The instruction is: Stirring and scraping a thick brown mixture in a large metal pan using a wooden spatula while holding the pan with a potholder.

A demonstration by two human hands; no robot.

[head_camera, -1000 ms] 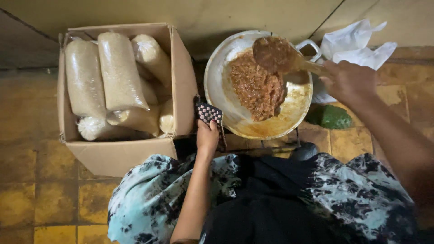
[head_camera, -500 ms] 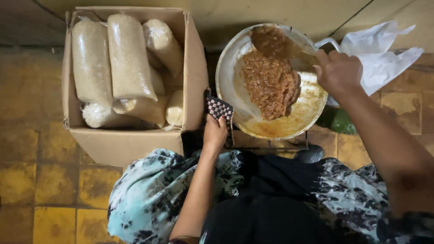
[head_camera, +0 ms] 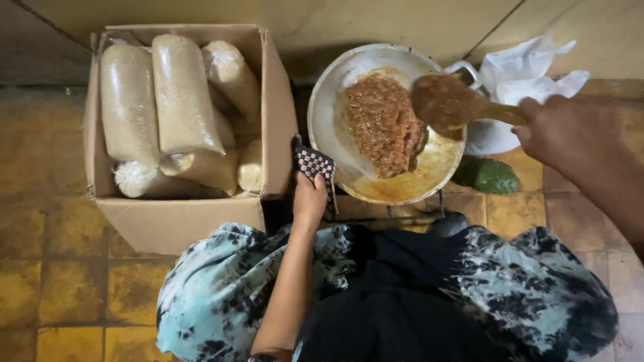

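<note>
- Cardboard box [head_camera: 181, 214]: open-topped, standing to the left of the pan, close beside it. Packed with long clear bags of pale grain [head_camera: 182, 94], lying side by side and partly stacked.
- Checked cloth [head_camera: 314, 164]: dark and white squares, pressed against the pan's left rim.
- Left hand [head_camera: 310, 200]: at the pan's lower-left edge, fingers closed together over the checked cloth, gripping the rim through it. Forearm runs down toward the lap.
- Pan [head_camera: 349, 74]: round, pale metal, sits on a dark stand on the tiled floor. Reddish-brown minced mass [head_camera: 382, 124] heaped in the middle; oily yellow film on the bare bottom to its right and below.
- Wooden spoon [head_camera: 448, 104]: bowl coated in the same brown mix, held over the pan's right side, handle pointing right past the rim.
- Green fruit [head_camera: 488, 175]: on the floor just right of the pan, below the rim.
- White plastic bag [head_camera: 530, 67]: crumpled, right of the pan, behind the spoon handle.
- Right hand [head_camera: 563, 131]: right of the pan, fingers curled tight around the spoon handle.
</note>
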